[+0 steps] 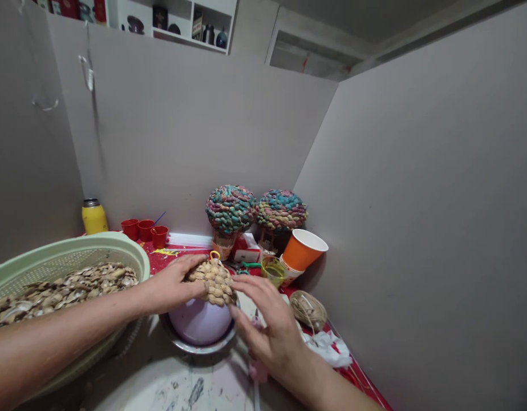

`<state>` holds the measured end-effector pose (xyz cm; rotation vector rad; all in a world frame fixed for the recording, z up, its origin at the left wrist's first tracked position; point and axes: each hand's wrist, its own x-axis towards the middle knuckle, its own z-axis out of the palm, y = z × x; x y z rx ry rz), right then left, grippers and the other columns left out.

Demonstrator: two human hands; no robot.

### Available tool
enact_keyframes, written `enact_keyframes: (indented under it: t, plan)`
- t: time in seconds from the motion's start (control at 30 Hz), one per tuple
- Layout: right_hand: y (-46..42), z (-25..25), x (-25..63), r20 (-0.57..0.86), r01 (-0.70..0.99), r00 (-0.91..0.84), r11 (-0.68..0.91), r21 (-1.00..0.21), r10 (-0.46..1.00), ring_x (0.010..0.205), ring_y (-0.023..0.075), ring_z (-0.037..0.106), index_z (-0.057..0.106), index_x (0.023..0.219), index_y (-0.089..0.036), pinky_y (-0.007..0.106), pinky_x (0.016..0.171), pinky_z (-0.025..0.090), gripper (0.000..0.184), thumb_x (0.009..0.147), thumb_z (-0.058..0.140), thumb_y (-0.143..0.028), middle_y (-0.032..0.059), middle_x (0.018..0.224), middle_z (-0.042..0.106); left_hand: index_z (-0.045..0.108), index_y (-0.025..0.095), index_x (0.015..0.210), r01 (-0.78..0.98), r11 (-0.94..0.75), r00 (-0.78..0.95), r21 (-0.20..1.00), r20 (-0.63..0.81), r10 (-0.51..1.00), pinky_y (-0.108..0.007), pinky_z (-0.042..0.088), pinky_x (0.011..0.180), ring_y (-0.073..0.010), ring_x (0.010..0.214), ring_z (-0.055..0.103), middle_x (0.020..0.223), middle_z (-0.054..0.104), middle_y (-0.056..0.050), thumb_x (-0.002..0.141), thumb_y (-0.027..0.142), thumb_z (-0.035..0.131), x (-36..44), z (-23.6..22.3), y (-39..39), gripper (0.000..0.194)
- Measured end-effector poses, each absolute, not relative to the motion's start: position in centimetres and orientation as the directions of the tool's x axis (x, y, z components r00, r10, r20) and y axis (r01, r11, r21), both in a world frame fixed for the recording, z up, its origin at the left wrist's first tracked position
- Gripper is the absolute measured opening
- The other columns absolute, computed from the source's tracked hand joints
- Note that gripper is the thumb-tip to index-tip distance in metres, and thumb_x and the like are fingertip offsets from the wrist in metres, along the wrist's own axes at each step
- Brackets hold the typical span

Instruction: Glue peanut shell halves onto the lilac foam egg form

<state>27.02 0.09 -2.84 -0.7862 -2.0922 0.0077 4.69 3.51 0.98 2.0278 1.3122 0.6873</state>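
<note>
A lilac balloon [199,324], its upper part covered with rows of peanut shells [215,281], sits in a round metal bowl [194,348]. From its top sticks up a small yellow loop [214,255]. My left hand [178,285] rests against the left side of the shells, fingers stretched over the top and thumb apart along the lower edge. On the other side, my right hand [266,319] touches the shells with its fingertips, fingers extended and apart. Behind my right hand lies a pink-handled tool [257,368], partly hidden.
A green basket [137,251] of shells stands left. Behind are red cups [146,230], a yellow bottle [94,218], two coloured shell-covered balls [231,209] on stands, and an orange paper cup [300,251]. Twine [308,310] and white tissue [332,347] lie right, by the grey wall.
</note>
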Motion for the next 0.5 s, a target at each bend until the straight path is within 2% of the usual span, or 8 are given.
enact_keyframes:
  t: [0.07, 0.17, 0.33, 0.43, 0.5]
  plan:
    - [0.0, -3.4, 26.9, 0.704, 0.527, -0.542, 0.838, -0.138, 0.458, 0.131, 0.0295, 0.042, 0.047, 0.136, -0.015, 0.05, 0.107, 0.039, 0.045, 0.092, 0.055, -0.02, 0.0165, 0.14, 0.05, 0.047, 0.007, 0.14, 0.594, -0.32, 0.377, 0.738, 0.096, 0.921, -0.04, 0.037, 0.111, -0.0313, 0.131, 0.048, 0.144, 0.051, -0.016, 0.07, 0.035, 0.053, 4.7, 0.9, 3.5, 0.075]
    - [0.3, -4.6, 26.7, 0.627, 0.543, -0.643, 0.839, -0.032, 0.44, 0.142, 0.0327, 0.026, 0.039, 0.144, -0.015, 0.056, 0.11, 0.033, 0.055, 0.093, 0.055, -0.025, 0.017, 0.151, 0.037, 0.049, 0.009, 0.139, 0.588, -0.326, 0.384, 0.74, 0.099, 0.918, -0.04, 0.039, 0.109, -0.0306, 0.129, 0.05, 0.142, 0.053, -0.016, 0.073, 0.039, 0.054, 4.6, 0.8, 3.5, 0.073]
    - [1.3, -6.0, 26.7, 0.61, 0.553, -0.663, 0.833, 0.009, 0.433, 0.144, 0.0337, 0.02, 0.033, 0.149, -0.017, 0.06, 0.11, 0.031, 0.055, 0.096, 0.048, -0.028, 0.0168, 0.155, 0.03, 0.045, 0.008, 0.141, 0.595, -0.319, 0.382, 0.737, 0.09, 0.92, -0.043, 0.033, 0.113, -0.0306, 0.134, 0.044, 0.146, 0.048, -0.016, 0.074, 0.039, 0.051, 4.5, 0.9, 3.5, 0.074]
    - [1.5, -6.2, 26.7, 0.618, 0.544, -0.657, 0.839, -0.008, 0.432, 0.144, 0.0346, 0.019, 0.033, 0.149, -0.019, 0.06, 0.11, 0.03, 0.054, 0.098, 0.045, -0.03, 0.0166, 0.157, 0.023, 0.044, 0.005, 0.141, 0.605, -0.307, 0.372, 0.735, 0.08, 0.925, -0.045, 0.03, 0.114, -0.0316, 0.136, 0.041, 0.148, 0.046, -0.018, 0.076, 0.04, 0.048, 4.6, 1.0, 3.6, 0.074]
    - [1.6, -6.2, 26.8, 0.626, 0.533, -0.651, 0.846, -0.027, 0.43, 0.144, 0.0349, 0.019, 0.032, 0.149, -0.021, 0.06, 0.11, 0.029, 0.053, 0.099, 0.044, -0.032, 0.0156, 0.158, 0.02, 0.045, 0.007, 0.141, 0.605, -0.308, 0.372, 0.734, 0.081, 0.925, -0.045, 0.032, 0.113, -0.0313, 0.134, 0.044, 0.146, 0.048, -0.017, 0.076, 0.042, 0.05, 4.6, 1.0, 3.5, 0.074]
